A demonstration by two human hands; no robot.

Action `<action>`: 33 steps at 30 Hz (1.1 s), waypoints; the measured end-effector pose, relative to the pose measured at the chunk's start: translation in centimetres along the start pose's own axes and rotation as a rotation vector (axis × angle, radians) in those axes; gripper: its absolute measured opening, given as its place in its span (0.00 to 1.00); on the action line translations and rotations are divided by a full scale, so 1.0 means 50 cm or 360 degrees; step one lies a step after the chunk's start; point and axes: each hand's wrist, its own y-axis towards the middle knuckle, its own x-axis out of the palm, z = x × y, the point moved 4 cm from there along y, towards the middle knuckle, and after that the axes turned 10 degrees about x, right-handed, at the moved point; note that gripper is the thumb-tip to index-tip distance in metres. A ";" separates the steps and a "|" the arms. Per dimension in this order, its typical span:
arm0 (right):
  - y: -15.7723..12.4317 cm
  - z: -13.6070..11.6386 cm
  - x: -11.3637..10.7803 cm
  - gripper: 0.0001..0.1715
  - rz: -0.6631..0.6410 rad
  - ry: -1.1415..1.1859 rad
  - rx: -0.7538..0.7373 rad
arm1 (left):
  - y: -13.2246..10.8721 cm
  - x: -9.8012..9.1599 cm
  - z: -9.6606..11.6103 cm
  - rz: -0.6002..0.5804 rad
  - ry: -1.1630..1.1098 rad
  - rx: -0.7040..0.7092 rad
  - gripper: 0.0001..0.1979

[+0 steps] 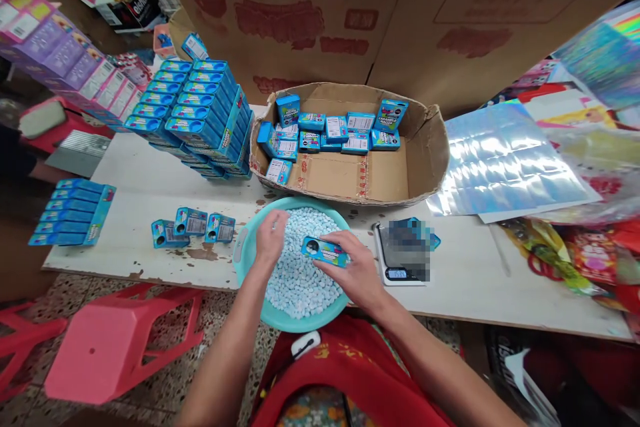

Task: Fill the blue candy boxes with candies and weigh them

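Note:
A turquoise basin (241, 273) full of small pale-blue candies (300, 293) sits at the table's front edge. Over its right half, my right hand (356, 270) grips a small blue candy box (325, 251) between thumb and fingers; a dark round spot shows at the box's left end. My left hand (271, 237) is above the basin's left side, its fingers curled together; whatever they may hold is hidden. To the right, a digital scale (400, 277) carries something blurred out, with a blue piece (427, 233) beside it.
Behind the basin, a cardboard tray (320, 180) holds several blue boxes. Stacked blue boxes (200, 113) rise at left, with loose boxes (191, 221) and a row (75, 212) nearer. Shiny sheets (505, 160) lie right. A pink stool (95, 347) stands front left.

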 end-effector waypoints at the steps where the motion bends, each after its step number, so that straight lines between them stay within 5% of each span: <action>1: -0.005 0.001 -0.011 0.18 0.0018 0.0000 -0.0019 | 0.007 0.010 -0.032 -0.0174 0.0288 0.0090 0.09; 3: -0.012 0.006 -0.028 0.18 0.0051 -0.0028 -0.0034 | 0.011 0.045 -0.089 -0.0414 0.0767 0.0285 0.09; 6: -0.016 0.014 -0.042 0.18 0.0127 -0.0073 0.0005 | 0.003 0.102 -0.139 -0.0439 0.1201 0.0382 0.15; 9: -0.022 0.017 -0.045 0.18 0.0172 -0.0081 0.0018 | -0.017 0.134 -0.148 -0.0552 0.1333 0.0380 0.15; 12: -0.032 0.018 -0.036 0.18 0.0181 -0.0079 0.0055 | -0.044 0.118 -0.145 -0.0713 0.1211 0.0335 0.11; 14: -0.038 0.022 -0.025 0.17 0.0160 -0.0097 0.0063 | -0.060 0.085 -0.146 -0.0602 0.1043 0.0242 0.09; 19: -0.048 0.038 -0.005 0.18 0.0066 -0.0188 0.0044 | -0.086 0.012 -0.128 0.0084 0.0276 -0.0190 0.14; 23: -0.047 0.040 0.000 0.19 0.0021 -0.0279 0.0017 | -0.099 0.010 -0.035 0.0291 -0.0483 -0.0533 0.15; 28: -0.039 0.021 0.036 0.19 -0.0134 -0.0489 -0.0005 | -0.098 0.022 0.093 0.0435 -0.1006 -0.0356 0.12; 33: -0.031 -0.010 0.060 0.20 -0.0157 -0.0546 -0.0045 | -0.090 0.025 0.108 0.0607 -0.0992 -0.0196 0.10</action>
